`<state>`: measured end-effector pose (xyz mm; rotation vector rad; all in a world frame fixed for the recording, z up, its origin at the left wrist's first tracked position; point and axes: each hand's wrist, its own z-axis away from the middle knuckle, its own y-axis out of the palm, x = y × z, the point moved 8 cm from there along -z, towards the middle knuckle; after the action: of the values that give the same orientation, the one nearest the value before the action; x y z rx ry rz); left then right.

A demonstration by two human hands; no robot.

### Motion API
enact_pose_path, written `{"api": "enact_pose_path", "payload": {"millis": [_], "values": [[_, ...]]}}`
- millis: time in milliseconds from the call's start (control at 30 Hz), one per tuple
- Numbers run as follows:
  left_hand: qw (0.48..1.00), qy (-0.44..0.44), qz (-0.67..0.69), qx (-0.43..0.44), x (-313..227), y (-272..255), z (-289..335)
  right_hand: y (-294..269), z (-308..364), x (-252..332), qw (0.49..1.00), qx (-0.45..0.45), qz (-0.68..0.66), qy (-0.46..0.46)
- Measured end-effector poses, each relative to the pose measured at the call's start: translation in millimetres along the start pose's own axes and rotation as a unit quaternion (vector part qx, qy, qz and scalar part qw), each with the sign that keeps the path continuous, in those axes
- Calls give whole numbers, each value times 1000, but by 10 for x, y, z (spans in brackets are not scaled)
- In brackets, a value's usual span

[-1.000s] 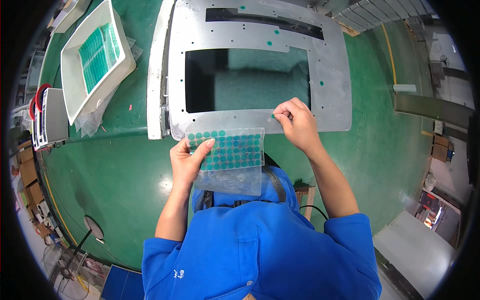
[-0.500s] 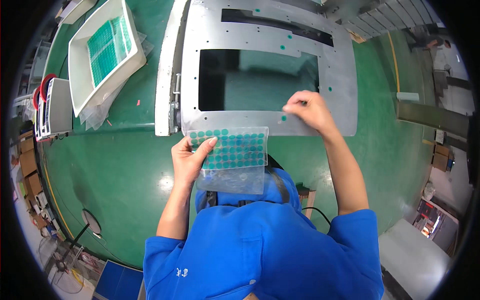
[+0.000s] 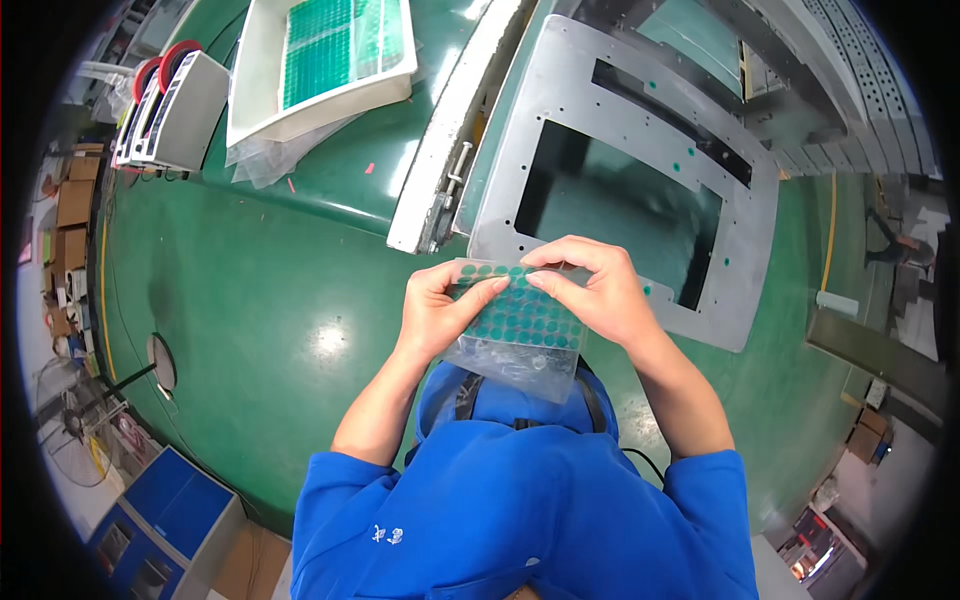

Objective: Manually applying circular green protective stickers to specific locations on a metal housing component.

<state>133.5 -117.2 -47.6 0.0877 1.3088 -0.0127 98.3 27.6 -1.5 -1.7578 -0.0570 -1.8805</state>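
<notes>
My left hand (image 3: pixel 435 310) grips the left side of a sheet of green round stickers (image 3: pixel 520 318), thumb on top. The sheet is held in front of my body, with clear plastic film (image 3: pixel 515 368) hanging below it. At the sheet's upper edge my right hand (image 3: pixel 605 290) pinches with thumb and forefinger; whether a single sticker is between the fingertips is too small to tell. Beyond the hands lies a grey metal panel (image 3: pixel 510 160) with a large rectangular cutout and a narrow slot. A few green dots, one (image 3: pixel 726 261) on the right side, sit on the panel.
A white tray (image 3: pixel 245 105) with more green sticker sheets stands on the green table (image 3: pixel 350 190) at the far left. Beside it are a white device (image 3: pixel 190 110) and red rolls (image 3: pixel 178 60). A whitish rail (image 3: pixel 440 160) runs between table and panel. A round-headed stand (image 3: pixel 161 362) is at left.
My right hand has left the panel's near edge and come to the sheet's top edge. My left hand and the sheet have shifted right in view. The whole view has turned, tilting the panel.
</notes>
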Motion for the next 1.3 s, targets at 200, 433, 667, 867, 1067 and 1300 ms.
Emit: {"api": "enact_pose_path", "payload": {"millis": [200,433,667,867,1067,1300], "values": [[999,-40,18,-27,69,-85,-83,30,-37,5,995,-87,24,-39],[996,-78,25,-18,153,-117,-175,95,-114,98,977,-88,146,-125],[992,-70,53,-86,241,-249,-156,-171,-590,-528,984,-164,-43,57],[991,-85,66,-84,351,-278,-84,-129,-725,-685,978,-162,-83,98],[990,-89,78,-82,398,-295,-66,-113,-774,-713,979,-160,-63,106],[988,-94,91,-76,416,-267,-79,-111,-786,-720,980,-166,-49,93]]}}
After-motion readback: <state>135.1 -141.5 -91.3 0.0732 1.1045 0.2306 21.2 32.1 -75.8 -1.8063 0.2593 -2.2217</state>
